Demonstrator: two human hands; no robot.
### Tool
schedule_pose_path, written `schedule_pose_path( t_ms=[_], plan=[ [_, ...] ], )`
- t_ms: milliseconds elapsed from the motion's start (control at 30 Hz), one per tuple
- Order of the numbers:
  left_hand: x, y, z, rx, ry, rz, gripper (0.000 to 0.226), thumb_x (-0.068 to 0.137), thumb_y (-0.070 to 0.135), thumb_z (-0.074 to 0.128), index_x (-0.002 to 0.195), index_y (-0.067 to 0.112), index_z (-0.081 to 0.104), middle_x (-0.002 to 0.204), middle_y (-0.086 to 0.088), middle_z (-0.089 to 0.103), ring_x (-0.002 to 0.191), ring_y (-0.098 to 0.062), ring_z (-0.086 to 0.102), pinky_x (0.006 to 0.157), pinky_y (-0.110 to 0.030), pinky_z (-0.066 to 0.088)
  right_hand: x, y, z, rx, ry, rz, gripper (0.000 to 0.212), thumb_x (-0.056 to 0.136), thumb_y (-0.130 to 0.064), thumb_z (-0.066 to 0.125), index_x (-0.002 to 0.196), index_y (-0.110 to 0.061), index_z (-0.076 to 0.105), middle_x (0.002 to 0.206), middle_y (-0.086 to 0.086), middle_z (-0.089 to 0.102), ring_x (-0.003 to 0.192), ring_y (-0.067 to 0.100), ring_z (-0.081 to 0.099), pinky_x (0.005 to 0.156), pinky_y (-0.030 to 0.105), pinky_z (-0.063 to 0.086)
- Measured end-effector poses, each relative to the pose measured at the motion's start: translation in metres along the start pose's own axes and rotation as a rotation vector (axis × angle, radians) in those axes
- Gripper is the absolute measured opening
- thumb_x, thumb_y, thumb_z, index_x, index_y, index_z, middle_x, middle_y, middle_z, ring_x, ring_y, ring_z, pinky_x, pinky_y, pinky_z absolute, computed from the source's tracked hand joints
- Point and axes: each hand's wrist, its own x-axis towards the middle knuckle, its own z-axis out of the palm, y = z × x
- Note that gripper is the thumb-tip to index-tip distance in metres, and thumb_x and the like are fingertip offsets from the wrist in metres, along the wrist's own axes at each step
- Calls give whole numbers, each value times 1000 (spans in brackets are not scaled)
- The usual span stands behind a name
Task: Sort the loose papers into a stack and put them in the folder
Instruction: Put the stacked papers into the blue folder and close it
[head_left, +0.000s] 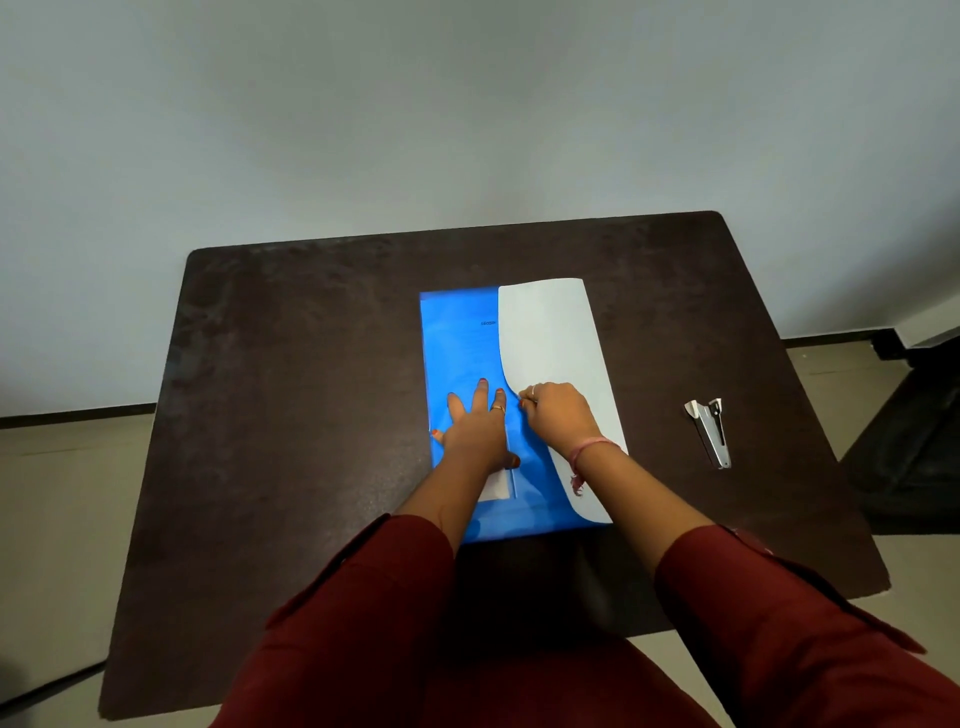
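A blue plastic folder (457, 343) lies flat in the middle of the dark table (291, 395). A white sheet of paper (550, 332) covers its right half, with the sheet's left edge curved and lifted. My left hand (475, 423) rests flat on the folder with straight, spread fingers. My right hand (558, 413) pinches the curved left edge of the white sheet just beside the left hand. A small white label on the folder shows under my left wrist.
A metal stapler (710, 431) lies on the table to the right of the folder. A pale wall stands behind the table's far edge. A dark piece of furniture (914, 431) sits on the floor at the right.
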Motion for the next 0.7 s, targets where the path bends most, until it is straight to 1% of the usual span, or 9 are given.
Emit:
schedule_pose_path(
  t_ms=[133,200,300,367,433,533,633,700],
  plan=[
    [0,-2,1,31,13,8,104,80,52,68,153,28,-3,159,6,-12,143,-39,-7,106,-67,25,-2,-5,3,-121,-24,-16,33,100,-30,41,113,-8,63,105,11,67,88,23,62,81,28,49],
    [1,-3,3,41,28,15,103,80,53,68,153,27,-2,159,5,-11,143,-39,-6,107,-66,27,-3,-7,3,-198,-40,-41,34,99,-36,43,108,-9,62,103,10,66,86,21,60,77,28,49],
    [1,-5,5,38,57,24,103,81,51,67,153,25,-2,160,5,-8,143,-40,-3,107,-65,29,-6,-10,0,-324,-51,-74,42,96,-46,43,109,-11,60,104,8,64,92,22,60,82,33,52],
    [2,-6,6,37,73,24,105,81,52,67,152,24,-6,160,5,-6,144,-40,-2,106,-64,30,-7,-13,-2,-394,-63,-86,40,96,-45,43,111,-12,59,106,7,63,95,22,60,84,34,50],
    [3,-7,7,41,82,28,104,82,52,65,152,25,-7,160,4,-6,143,-40,-2,107,-64,30,-8,-18,-3,-476,-84,-87,35,96,-40,45,114,-13,57,110,7,61,100,22,58,86,35,46],
    [2,-6,7,41,77,40,97,85,51,63,152,29,-3,160,4,-7,143,-40,-3,107,-65,28,-10,-25,0,-578,-103,-100,37,96,-37,45,122,-14,54,114,8,59,105,22,56,88,36,44],
    [0,-5,8,18,50,35,92,87,49,61,152,31,0,160,4,-13,144,-40,-8,107,-69,23,-11,-28,1,-600,-122,-114,47,97,-35,43,137,-12,41,126,10,54,113,25,53,93,38,44],
    [-1,-4,9,33,30,38,92,88,48,60,152,32,-3,159,3,-18,143,-41,-12,107,-70,19,-14,-24,5,-555,-146,-116,55,97,-35,42,145,-11,30,141,13,43,124,27,47,98,40,42]
  ],
)
